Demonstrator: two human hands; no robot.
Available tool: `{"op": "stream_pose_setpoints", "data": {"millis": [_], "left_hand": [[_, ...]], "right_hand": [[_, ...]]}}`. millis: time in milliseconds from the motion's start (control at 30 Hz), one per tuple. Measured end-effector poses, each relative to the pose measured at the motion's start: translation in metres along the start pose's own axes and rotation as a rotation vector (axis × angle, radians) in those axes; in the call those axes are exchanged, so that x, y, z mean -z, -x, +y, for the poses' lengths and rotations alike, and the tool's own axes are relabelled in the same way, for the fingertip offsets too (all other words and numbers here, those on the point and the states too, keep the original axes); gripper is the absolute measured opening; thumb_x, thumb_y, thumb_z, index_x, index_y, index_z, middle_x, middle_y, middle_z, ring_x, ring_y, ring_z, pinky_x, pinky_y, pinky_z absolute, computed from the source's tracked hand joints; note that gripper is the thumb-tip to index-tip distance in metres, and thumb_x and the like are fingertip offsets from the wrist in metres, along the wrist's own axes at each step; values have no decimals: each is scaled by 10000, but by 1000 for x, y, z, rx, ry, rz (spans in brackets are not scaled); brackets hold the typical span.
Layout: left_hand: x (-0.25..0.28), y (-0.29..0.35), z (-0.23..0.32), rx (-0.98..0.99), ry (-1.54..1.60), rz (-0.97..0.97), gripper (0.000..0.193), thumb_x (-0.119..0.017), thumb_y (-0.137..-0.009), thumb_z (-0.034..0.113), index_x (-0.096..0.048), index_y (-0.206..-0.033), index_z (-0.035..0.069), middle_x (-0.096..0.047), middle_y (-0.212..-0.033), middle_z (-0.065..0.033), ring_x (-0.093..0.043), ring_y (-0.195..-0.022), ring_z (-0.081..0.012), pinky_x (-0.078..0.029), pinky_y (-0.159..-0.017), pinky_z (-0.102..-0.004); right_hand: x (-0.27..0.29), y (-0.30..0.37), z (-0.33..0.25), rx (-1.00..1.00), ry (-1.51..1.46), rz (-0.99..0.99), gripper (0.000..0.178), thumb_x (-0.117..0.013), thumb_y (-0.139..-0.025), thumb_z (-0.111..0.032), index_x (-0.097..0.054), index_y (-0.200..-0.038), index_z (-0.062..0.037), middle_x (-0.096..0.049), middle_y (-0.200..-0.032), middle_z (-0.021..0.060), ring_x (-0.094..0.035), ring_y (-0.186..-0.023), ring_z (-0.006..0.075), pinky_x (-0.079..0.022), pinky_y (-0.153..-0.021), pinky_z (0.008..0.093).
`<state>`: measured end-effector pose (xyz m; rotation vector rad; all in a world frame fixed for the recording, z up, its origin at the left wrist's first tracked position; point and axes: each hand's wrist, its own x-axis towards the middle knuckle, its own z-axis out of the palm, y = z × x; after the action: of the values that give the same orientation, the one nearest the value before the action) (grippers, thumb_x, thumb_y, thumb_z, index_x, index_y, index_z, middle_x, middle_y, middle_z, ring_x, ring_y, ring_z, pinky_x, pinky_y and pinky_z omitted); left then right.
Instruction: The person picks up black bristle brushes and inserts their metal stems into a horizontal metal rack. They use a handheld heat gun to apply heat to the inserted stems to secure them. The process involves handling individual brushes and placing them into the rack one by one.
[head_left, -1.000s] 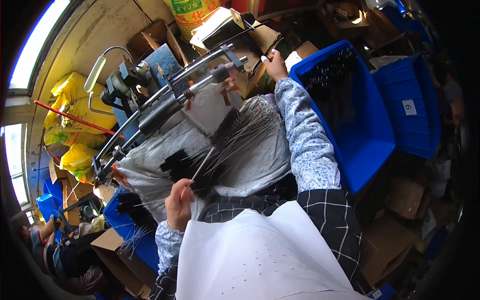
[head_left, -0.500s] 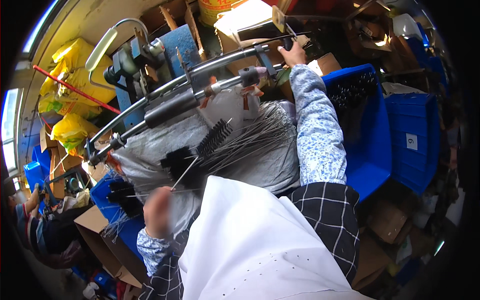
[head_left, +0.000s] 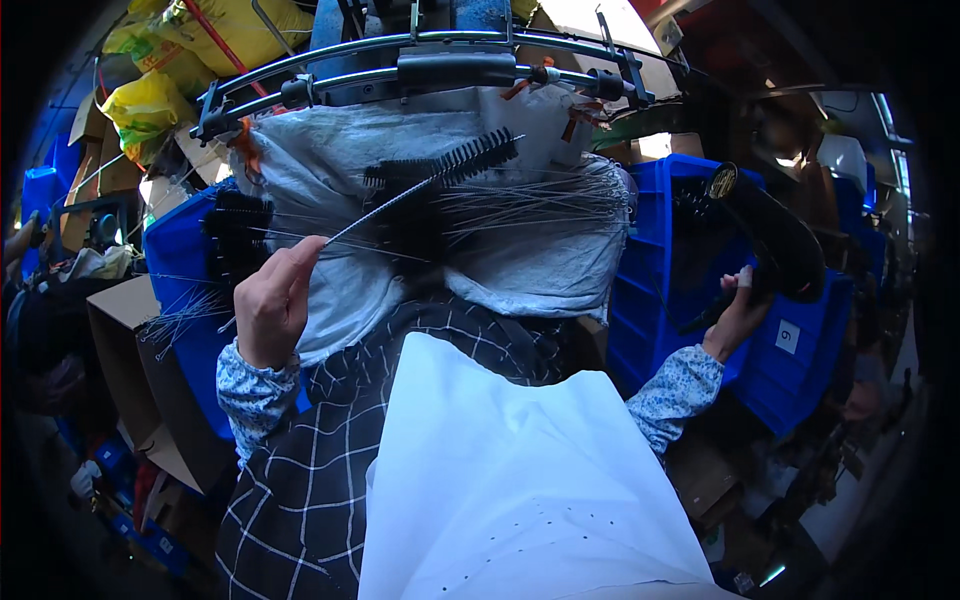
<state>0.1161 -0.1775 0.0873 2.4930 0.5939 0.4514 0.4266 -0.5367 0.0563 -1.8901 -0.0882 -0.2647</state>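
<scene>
Head view. The left hand is raised in front of the body, its grip clenched on the thin twisted wire handle of a black bottle brush. The handle runs up and to the right from the fingertips, and the bristled head lies tilted over a pile of loose wire stems. That pile rests on a grey woven sack spread across the person's lap area, just below the curved metal rails of a machine at the top of the picture. More black brushes lie bunched at the left edge of the sack, their heads over the rim of a blue crate; thin wires spill down that crate's side toward a brown cardboard box.

The right hand is held out to the person's right, well apart from the left, its grip closed around the lower end of a black tube-shaped tool, which points up and to the left. It is held over a second blue crate, beside which stands another blue crate with a white label. Yellow bags lie at upper left. A white apron over a checked black garment fills the lower middle.
</scene>
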Motion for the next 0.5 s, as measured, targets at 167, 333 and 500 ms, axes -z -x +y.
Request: {"op": "stream_pose_setpoints", "data": {"millis": [167,333,500], "left_hand": [[7,10,-4,-20,-52,2,267,-540,-750,-11,-586,-989,97,-536,-632,-97,-532,-500,-216,-405,-445,-295],[16,26,-14,18,-122,49,277,-552,-752,10,-587,-1008,108,-492,-589,-77,-480,-448,-191,-375,-419,-290],[21,41,-17,42,-129,72,285,-563,-741,4,-595,-1003,111,-486,-584,-67,-470,-448,-190,-369,-423,-285]], "right_hand": [[-7,53,-37,2,-167,-340,227,-592,-748,-71,-503,-939,13,-551,-762,88,-535,-615,137,-450,-560,268],[-43,68,-53,163,-37,-379,184,-576,-731,-13,-539,-903,41,-576,-727,88,-546,-605,134,-445,-564,256],[-66,78,-64,100,-19,-508,145,-566,-736,-20,-548,-865,43,-570,-682,77,-535,-577,133,-434,-554,250]]}}
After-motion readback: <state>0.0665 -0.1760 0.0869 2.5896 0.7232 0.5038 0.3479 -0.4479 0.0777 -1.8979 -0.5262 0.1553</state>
